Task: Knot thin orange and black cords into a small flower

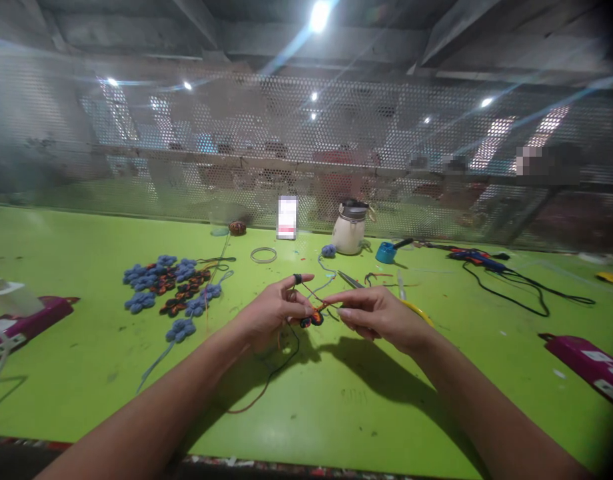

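Note:
My left hand pinches a small orange-and-black crochet piece above the green table, with a dark ring on its raised forefinger. My right hand is closed on a yellow crochet hook whose tip meets the piece. Orange and dark yarn trails from the piece down onto the table toward me. The two hands almost touch at the middle of the view.
Blue and orange-black crochet flowers lie to the left. At the back stand a phone, a cream jar, a ring, scissors, a blue cup and a glue gun with cord. Magenta boxes sit at both edges.

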